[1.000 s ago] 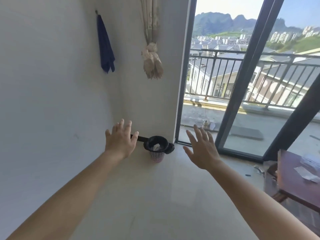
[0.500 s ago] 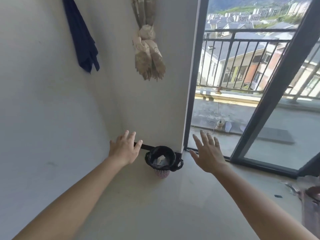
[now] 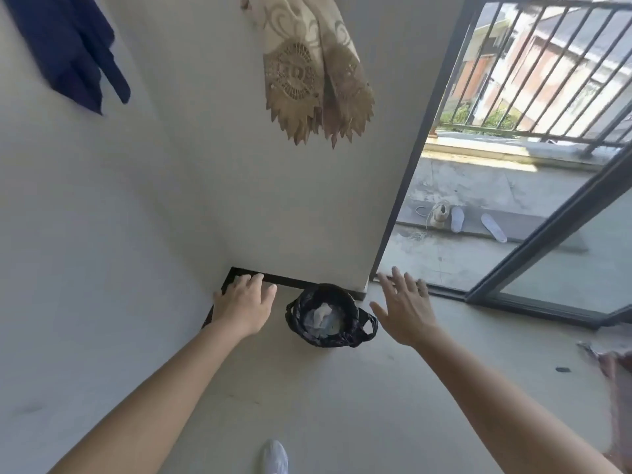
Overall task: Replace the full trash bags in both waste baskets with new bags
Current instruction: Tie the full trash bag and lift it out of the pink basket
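Observation:
A small waste basket lined with a black trash bag (image 3: 349, 331) stands on the floor in the room's corner, against the wall. White crumpled paper (image 3: 321, 316) lies inside the bag, and the bag's edges hang over the rim. My left hand (image 3: 244, 304) hovers to the left of the basket, fingers apart, holding nothing. My right hand (image 3: 405, 309) hovers to its right, fingers spread and empty. Neither hand touches the bag.
A dark blue cloth (image 3: 71, 49) hangs on the left wall and a knotted beige curtain (image 3: 314, 73) on the far wall. The open sliding door frame (image 3: 543, 230) leads to a balcony with a shoe (image 3: 439, 213) and insoles. My white shoe (image 3: 273, 456) shows at the bottom.
I have come closer to the corner and the view has tilted down. The basket looks larger, and both open hands now flank it at close range.

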Available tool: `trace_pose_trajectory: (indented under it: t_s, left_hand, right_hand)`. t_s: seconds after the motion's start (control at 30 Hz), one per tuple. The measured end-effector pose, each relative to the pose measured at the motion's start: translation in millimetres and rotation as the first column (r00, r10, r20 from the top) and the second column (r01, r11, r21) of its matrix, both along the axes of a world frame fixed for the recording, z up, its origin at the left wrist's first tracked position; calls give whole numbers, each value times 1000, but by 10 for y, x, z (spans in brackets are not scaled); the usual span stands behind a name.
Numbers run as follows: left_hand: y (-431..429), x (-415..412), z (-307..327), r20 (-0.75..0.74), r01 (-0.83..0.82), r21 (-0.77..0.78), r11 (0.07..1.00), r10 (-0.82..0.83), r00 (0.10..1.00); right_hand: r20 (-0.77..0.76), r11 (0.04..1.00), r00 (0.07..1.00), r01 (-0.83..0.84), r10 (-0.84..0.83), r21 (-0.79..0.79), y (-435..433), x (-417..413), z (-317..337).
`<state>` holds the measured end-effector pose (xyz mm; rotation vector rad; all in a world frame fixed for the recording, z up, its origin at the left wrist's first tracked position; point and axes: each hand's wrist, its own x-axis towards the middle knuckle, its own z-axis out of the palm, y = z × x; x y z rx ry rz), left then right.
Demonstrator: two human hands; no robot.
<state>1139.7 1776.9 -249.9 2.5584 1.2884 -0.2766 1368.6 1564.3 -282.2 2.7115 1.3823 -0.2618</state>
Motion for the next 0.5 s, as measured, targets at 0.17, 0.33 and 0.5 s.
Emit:
trace_pose_trajectory:
  t_s: [0.17,0.33,0.5]
  left_hand:
    - [440,359,-516,0,-1,-117,993,1,1000]
    - [519,717,-1499,29,-88,-172,981,94,995]
    - [333,1010,-3015,69,-211,-253,944,235,969]
  right_hand:
    - [-72,994,995,62,-68,-85,312,144,-497]
    - [-190,987,970,140,-152,-78,540,528,-1398]
    - [-298,975,929,215,-221,-53,723,839,-2856]
